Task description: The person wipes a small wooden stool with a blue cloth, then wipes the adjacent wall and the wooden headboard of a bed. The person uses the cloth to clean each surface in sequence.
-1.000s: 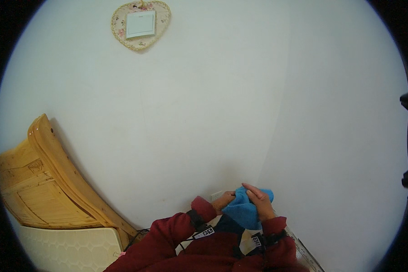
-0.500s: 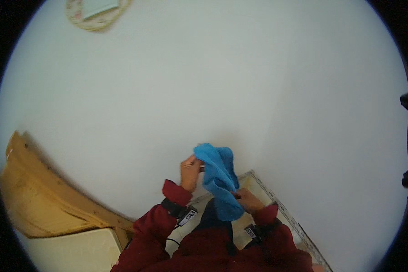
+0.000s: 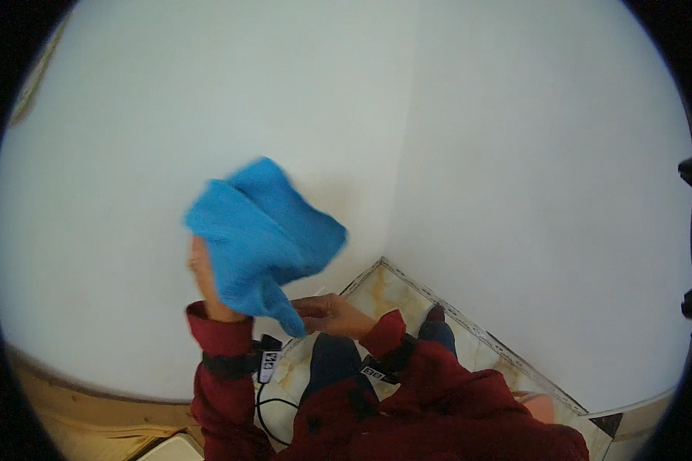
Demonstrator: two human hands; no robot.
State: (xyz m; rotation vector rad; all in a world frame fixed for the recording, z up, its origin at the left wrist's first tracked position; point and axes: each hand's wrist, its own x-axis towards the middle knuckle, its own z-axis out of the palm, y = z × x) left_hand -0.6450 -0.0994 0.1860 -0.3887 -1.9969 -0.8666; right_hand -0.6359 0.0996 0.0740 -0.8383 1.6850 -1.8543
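Observation:
A blue cloth (image 3: 265, 230) is held up in front of the white wall, its folds spread and its edges a little blurred. My left hand (image 3: 204, 273) grips it from behind on the left, with most of the fingers hidden by the fabric. At the cloth's narrow lower corner is my right hand (image 3: 332, 315), its fingers closed at that tip; the exact pinch is hard to see.
White walls (image 3: 515, 192) meet in a corner ahead. Below lies a marbled tile floor (image 3: 407, 296) with a patterned border. Brown wooden furniture (image 3: 92, 411) and a pale lid-like panel (image 3: 173, 449) are at lower left. A black cable (image 3: 261, 419) hangs by my left sleeve.
The cloth has moved up and left in the view and spread wider. Both hands have shifted left with it. The view has turned right, showing more of the wall corner.

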